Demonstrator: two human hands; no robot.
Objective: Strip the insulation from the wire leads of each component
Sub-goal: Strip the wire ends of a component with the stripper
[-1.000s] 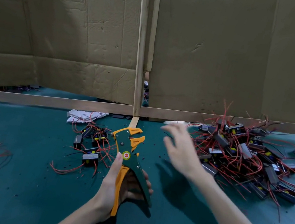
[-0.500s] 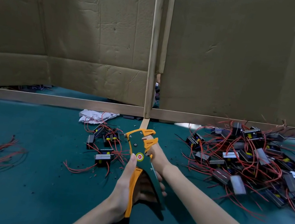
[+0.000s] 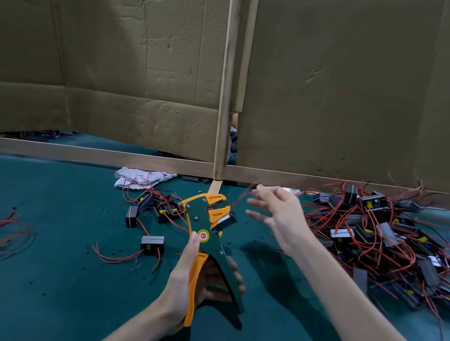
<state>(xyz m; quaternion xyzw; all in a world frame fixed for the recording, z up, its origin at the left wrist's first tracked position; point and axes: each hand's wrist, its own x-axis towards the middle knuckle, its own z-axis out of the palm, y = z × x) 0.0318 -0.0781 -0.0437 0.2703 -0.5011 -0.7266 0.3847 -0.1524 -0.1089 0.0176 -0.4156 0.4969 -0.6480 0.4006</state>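
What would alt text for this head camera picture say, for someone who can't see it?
A person's left hand grips an orange-and-green wire stripper upright over a teal table, while the blurred right hand hovers at a red lead by the tool's head. A big pile of black components with red wires lies to the right, a smaller group to the left, before cardboard walls.

From our wire stripper [image 3: 203, 235], we've got bare green mat [image 3: 46, 289] around 8 o'clock. Tangled red-wired component pile [image 3: 385, 243] clogs 2 to 3, a smaller cluster [image 3: 160, 204] sits at 11, and the cardboard wall [image 3: 352, 87] shuts off 12.
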